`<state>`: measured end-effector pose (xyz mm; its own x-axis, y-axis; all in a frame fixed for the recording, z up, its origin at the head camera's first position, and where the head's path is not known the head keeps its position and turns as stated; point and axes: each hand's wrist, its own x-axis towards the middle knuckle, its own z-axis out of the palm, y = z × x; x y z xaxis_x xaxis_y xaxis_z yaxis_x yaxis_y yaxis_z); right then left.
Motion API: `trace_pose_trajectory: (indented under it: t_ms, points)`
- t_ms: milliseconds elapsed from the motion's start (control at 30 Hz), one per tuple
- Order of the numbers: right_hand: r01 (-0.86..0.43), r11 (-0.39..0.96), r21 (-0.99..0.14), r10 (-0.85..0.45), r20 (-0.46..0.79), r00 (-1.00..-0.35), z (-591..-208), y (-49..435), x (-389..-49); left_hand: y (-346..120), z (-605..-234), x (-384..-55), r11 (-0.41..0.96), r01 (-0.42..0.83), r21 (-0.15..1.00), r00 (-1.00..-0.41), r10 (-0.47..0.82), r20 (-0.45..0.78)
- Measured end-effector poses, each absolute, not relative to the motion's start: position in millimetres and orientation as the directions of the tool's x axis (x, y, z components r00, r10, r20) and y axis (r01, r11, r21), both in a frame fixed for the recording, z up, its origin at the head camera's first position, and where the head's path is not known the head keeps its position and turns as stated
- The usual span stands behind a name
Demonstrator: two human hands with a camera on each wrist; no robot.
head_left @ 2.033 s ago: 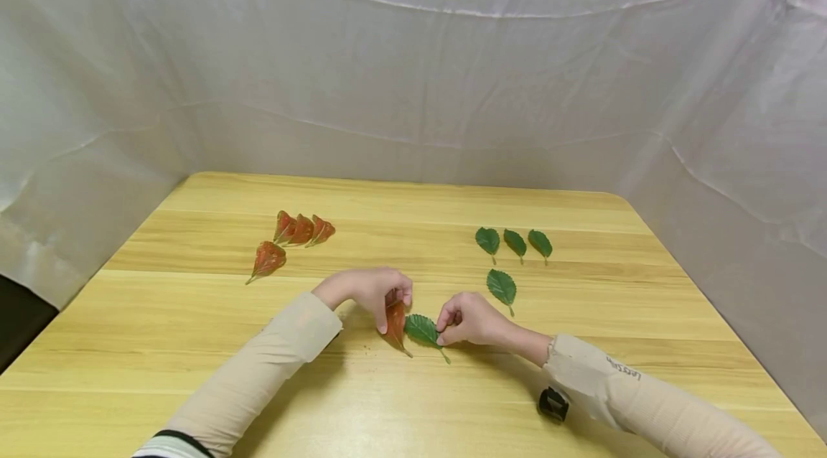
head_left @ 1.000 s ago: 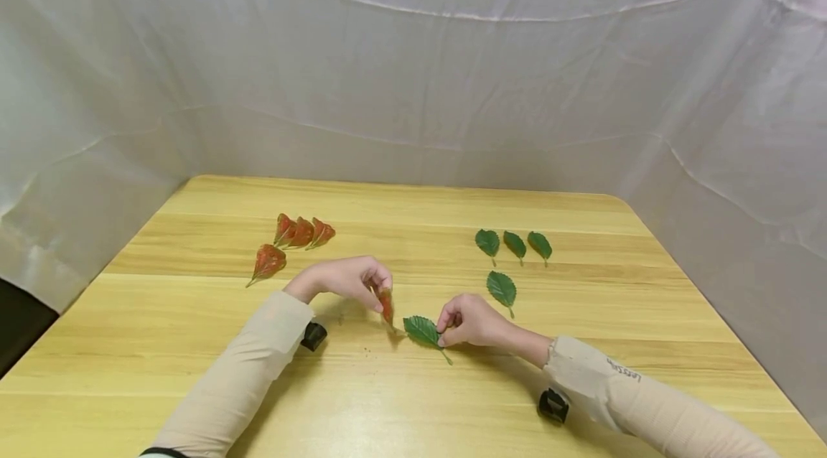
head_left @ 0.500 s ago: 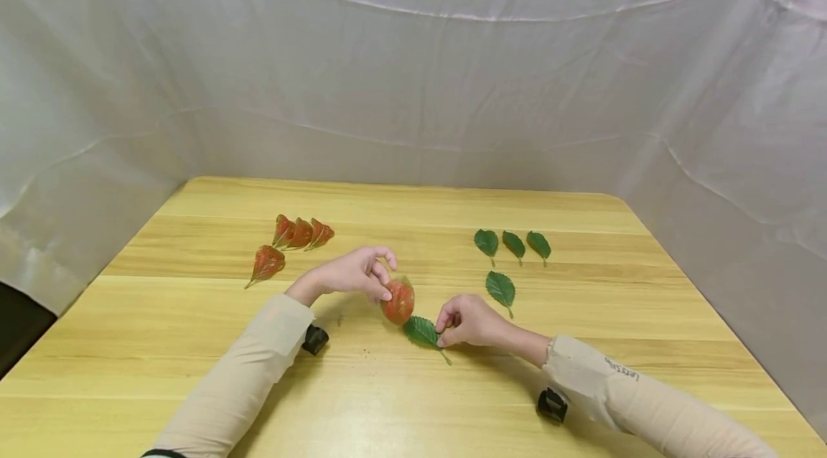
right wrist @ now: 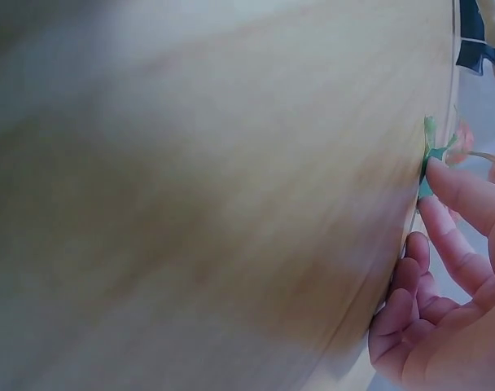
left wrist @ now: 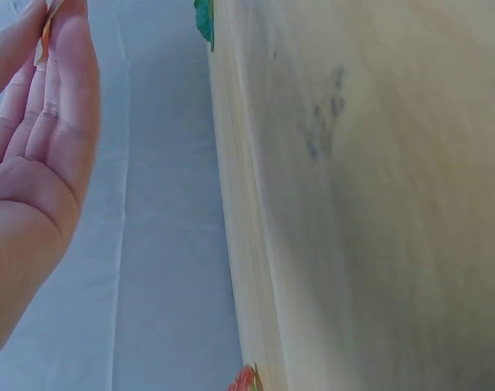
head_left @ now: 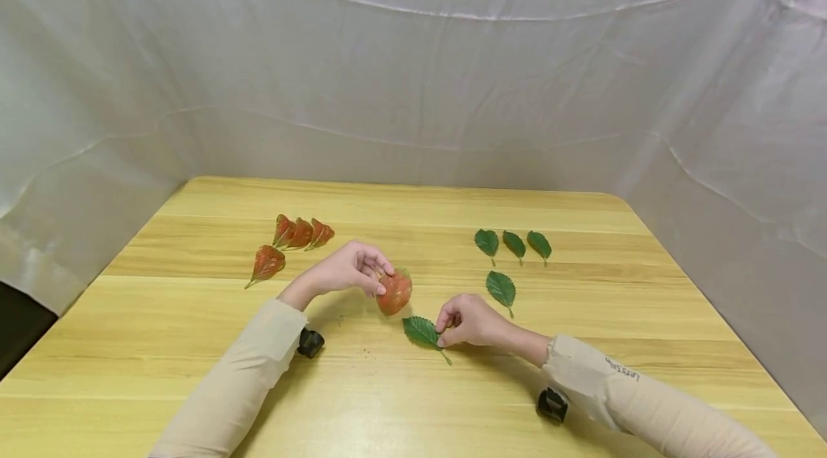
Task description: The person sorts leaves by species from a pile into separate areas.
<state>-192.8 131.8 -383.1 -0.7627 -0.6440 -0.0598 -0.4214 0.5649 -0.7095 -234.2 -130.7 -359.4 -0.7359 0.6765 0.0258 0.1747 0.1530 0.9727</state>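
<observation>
My left hand (head_left: pixel 354 268) pinches a red leaf (head_left: pixel 395 293) between thumb and fingertips, raised off the tabletop near the middle. In the left wrist view the leaf's edge (left wrist: pixel 44 39) shows thinly between thumb and finger. To the right, my right hand (head_left: pixel 472 319) pinches the edge of a green leaf (head_left: pixel 420 331) that lies on the table, its stem toward the front. From the right wrist, that green leaf (right wrist: pixel 427 175) appears by the thumb tip, and the other fingers are curled.
On the wooden table (head_left: pixel 362 415), several red leaves (head_left: pixel 301 232) lie at the back left, with one red leaf (head_left: pixel 267 263) nearer. A row of green leaves (head_left: pixel 514 243) lies at the back right, one green leaf (head_left: pixel 501 288) below it. Pale cloth (head_left: pixel 413 70) surrounds the table.
My left hand has lifted the red leaf from beside the green leaf, turned its face outward, and moved slightly back and left. My right hand has stayed on the green leaf.
</observation>
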Motion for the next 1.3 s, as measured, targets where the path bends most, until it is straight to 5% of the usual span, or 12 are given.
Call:
trace_pose_trajectory:
  t_ms: [1000, 1300]
  points:
    - [-0.44, 0.574, -0.691, -0.638, -0.04, -0.769, -383, 134, -191, -186, -347, -233, 0.276, 0.169, 0.946, -0.856, 0.517, 0.003]
    - [-0.433, 0.579, -0.691, -0.635, -0.049, -0.771, -382, 133, -191, -207, -345, -235, 0.442, 0.214, 0.871, -0.915, 0.402, 0.021]
